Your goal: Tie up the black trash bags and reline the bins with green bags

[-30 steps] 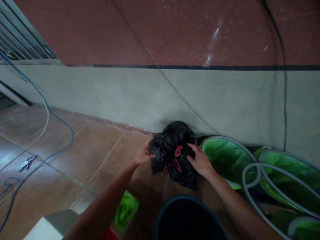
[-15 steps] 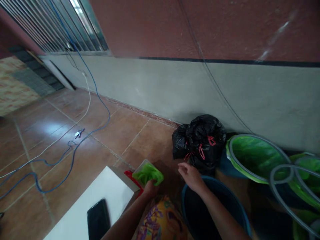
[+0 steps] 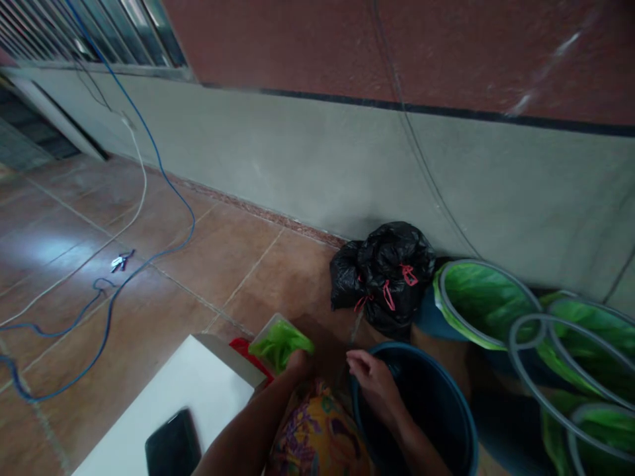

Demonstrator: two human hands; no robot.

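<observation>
My left hand [image 3: 299, 365] is at the near corner of a clear plastic tub [image 3: 272, 324] that holds crumpled green plastic bags [image 3: 280, 342]. Its fingers are closed on the green plastic, with the tips partly hidden. Over the left rim of a dark blue bucket [image 3: 469, 403] hangs my right hand [image 3: 374, 380], its fingers loosely bent and slightly apart. Nothing shows in it. Only dark shade is visible inside the bucket.
Tied black garbage bags [image 3: 397, 264] lie against the wall. Several bins with green liners, such as this bin [image 3: 489, 301], stand at right, with grey rings [image 3: 518, 354] across them. A phone [image 3: 173, 446] rests on a white box [image 3: 198, 370]. Keys [image 3: 120, 261] and a blue cable [image 3: 106, 330] lie on the floor.
My view has turned, so most things sit farther left. My right hand has come lower, near the bucket's rim. My left hand stays at the tub.
</observation>
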